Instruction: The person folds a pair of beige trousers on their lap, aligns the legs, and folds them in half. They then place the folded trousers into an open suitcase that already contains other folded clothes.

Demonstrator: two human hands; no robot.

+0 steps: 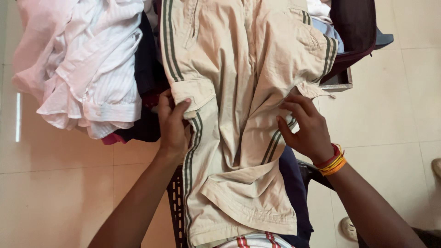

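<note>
A pair of beige trousers (239, 115) with dark green side stripes lies spread lengthwise in front of me, its legs hanging toward me. My left hand (172, 124) pinches the left side seam beside a flap pocket. My right hand (308, 128) grips the right side seam near its stripes; red and orange threads circle that wrist.
A heap of white and pink shirts (87, 64) lies at the upper left over dark garments (147, 82). A maroon cloth (353, 32) sits at the upper right. A dark plastic chair (177, 206) shows under the trousers. Pale floor tiles (59, 193) surround everything.
</note>
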